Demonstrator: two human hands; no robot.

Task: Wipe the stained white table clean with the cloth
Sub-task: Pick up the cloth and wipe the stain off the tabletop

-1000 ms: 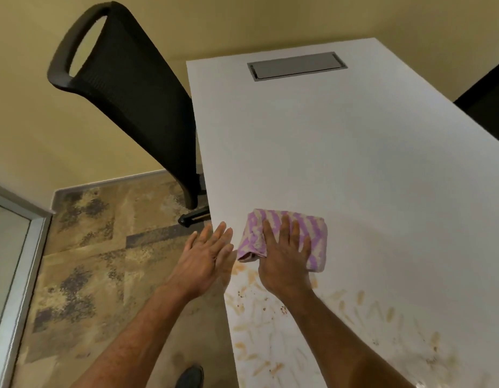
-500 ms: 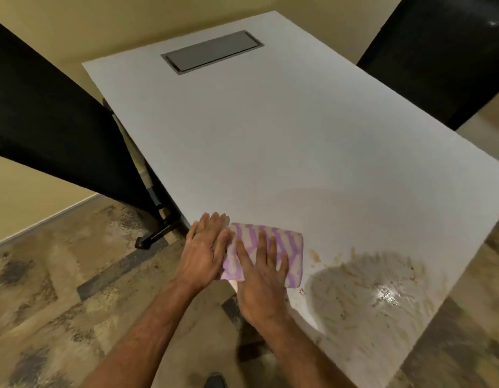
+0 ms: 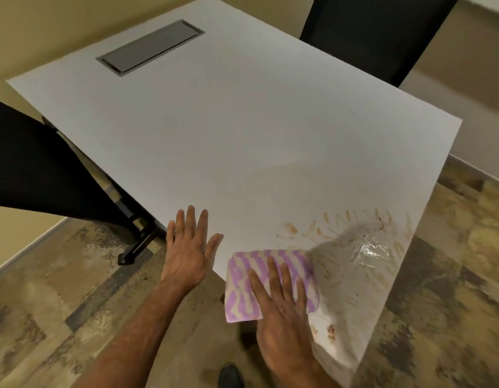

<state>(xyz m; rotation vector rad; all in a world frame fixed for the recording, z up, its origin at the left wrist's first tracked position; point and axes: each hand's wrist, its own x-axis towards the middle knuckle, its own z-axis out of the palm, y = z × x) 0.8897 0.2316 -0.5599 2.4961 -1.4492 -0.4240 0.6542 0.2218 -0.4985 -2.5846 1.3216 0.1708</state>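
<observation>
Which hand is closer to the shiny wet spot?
Right. The right hand presses the cloth just beside the wet spot; the left hand lies flat farther away.

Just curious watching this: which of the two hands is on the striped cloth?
The right hand, pressing flat on the purple-striped cloth; the left hand rests bare at the table edge.

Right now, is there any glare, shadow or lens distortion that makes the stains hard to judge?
Head view: a bright glare patch sits on the wet stains near the table corner; a shadow darkens that area beside the cloth; wide-angle distortion skews the table edges; the floor looks blurred.
</observation>
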